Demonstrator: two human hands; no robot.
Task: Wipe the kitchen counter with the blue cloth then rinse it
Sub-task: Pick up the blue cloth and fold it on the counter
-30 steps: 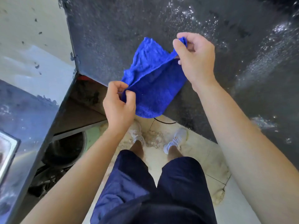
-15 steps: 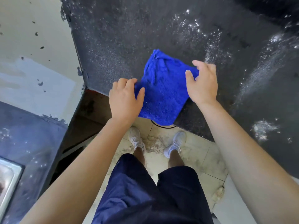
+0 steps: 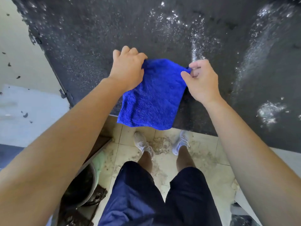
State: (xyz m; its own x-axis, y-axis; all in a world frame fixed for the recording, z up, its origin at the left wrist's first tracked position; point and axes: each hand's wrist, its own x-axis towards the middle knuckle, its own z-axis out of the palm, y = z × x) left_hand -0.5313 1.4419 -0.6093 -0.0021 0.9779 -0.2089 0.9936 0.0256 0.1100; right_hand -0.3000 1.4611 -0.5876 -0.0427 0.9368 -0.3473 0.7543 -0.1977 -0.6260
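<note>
The blue cloth (image 3: 153, 97) lies folded on the dark speckled kitchen counter (image 3: 114, 30), its near edge hanging a little over the counter's front edge. My left hand (image 3: 127, 69) grips the cloth's far left corner. My right hand (image 3: 200, 80) pinches the far right corner between thumb and fingers. Both hands hold the far edge slightly raised off the surface.
Wet streaks and white droplets (image 3: 268, 111) spread over the counter to the right. A pale wall (image 3: 24, 79) borders the counter's left end. Below are a tiled floor (image 3: 203, 160), my feet in white shoes, and a dark bucket (image 3: 81, 188) at lower left.
Both hands have gone from pressing flat on the cloth to gripping its far corners. The view has shifted, so the cloth now sits lower and nearer the counter's front edge.
</note>
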